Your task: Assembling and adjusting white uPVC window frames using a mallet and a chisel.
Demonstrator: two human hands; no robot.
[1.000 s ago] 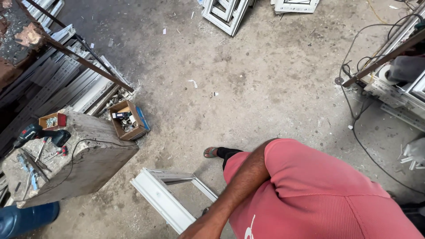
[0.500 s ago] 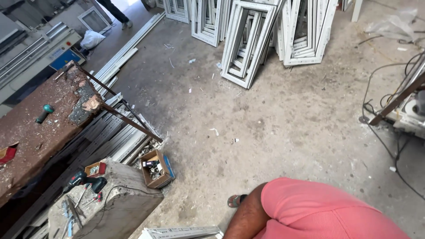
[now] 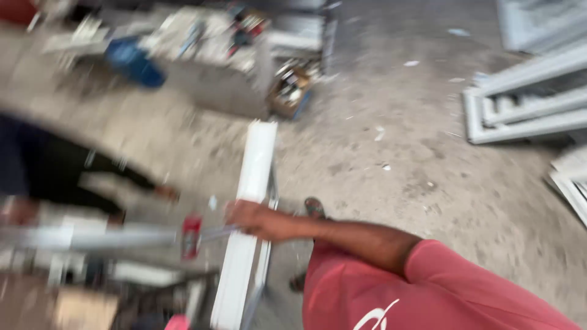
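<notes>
Motion blurs the view, but one hand (image 3: 247,217) is closed on a white frame (image 3: 247,226) that runs from 12 to 6 o'clock at the centre, above the concrete floor (image 3: 428,165). Which hand it is cannot be told; the other hand is not visible. The frame looks stiff, long and rather light, with smooth faces, so a hold near its middle seems best.

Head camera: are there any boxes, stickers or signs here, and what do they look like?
Small open box: on the floor beside the grey block, brown with a blue edge, full of small bits; blurred.
Red tag or band: on the grey bar left of the hand; too blurred to tell more.
No signs or screens.
</notes>
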